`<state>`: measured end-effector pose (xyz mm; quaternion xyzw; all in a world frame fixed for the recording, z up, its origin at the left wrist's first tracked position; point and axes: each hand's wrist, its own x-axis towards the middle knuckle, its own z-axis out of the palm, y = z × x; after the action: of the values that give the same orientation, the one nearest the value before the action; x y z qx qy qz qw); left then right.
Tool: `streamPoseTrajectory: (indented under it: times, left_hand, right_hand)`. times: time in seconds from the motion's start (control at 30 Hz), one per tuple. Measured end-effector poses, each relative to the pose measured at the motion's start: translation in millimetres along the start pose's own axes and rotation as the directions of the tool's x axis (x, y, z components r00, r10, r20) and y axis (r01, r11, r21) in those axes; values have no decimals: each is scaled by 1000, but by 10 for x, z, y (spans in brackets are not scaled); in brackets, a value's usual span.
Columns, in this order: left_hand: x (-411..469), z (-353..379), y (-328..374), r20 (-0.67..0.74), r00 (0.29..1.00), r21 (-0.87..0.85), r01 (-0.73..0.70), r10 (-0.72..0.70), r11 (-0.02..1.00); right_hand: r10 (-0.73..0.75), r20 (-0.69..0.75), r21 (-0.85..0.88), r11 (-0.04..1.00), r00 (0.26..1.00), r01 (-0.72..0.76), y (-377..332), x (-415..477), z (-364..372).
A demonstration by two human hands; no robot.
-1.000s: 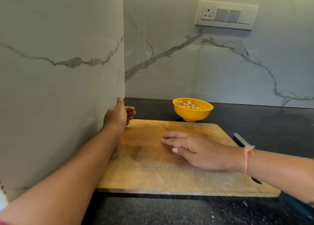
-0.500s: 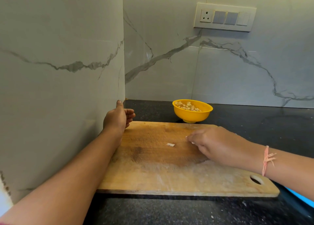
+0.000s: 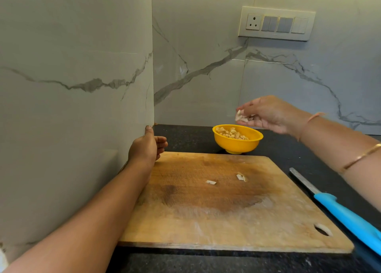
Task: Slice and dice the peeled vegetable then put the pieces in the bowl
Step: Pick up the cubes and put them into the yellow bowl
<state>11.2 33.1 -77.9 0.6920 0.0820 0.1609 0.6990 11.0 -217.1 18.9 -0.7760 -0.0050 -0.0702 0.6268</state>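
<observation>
A yellow bowl (image 3: 238, 141) with several diced pale pieces stands on the dark counter just behind the wooden cutting board (image 3: 226, 217). My right hand (image 3: 268, 114) hovers above the bowl's right side and pinches a few vegetable pieces (image 3: 241, 117) in its fingertips. Two small pieces lie on the board: one (image 3: 211, 182) near the middle, another (image 3: 240, 177) to its right. My left hand (image 3: 147, 147) rests at the board's far left corner beside the wall, fingers loosely curled and holding nothing.
A knife with a blue handle (image 3: 348, 215) lies on the black counter (image 3: 309, 155) right of the board, blade pointing away. A marble wall (image 3: 72, 107) stands close on the left. A switch panel (image 3: 276, 23) is on the back wall.
My right hand gathered pieces from the board, lifted off it and moved up and back to above the bowl. Two small pieces stay on the board. The left hand has not moved.
</observation>
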Motion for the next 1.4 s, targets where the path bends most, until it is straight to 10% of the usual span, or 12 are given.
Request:
streamPoseTrajectory:
  times: [0.27,0.5,0.73,0.97,1.17,1.4]
  left_hand:
    - [10,12,0,-9,1000,10,0,0,1000]
    - [22,13,-7,-3,1000,12,-1,1,1000]
    - [28,3,-10,2,1000,3,5,-5,1000]
    - [33,1,-10,-1,1000,1,7,-7,1000]
    - [34,10,-11,6,1000,4,8,-8,1000]
    - [21,-12,-18,6,1000,11,2,-2,1000]
  right_hand:
    - [-27,34,-746,665,999,43,132,366,181]
    - [-338,-110,-757,638,935,142,174,400,135]
    - [25,36,-354,935,999,-11,136,335,46]
    - [-201,-102,-466,875,974,132,182,315,-33]
    - [-179,340,-472,817,923,332,249,-315,218]
    - [-301,670,-555,404,679,727,647,-677,556]
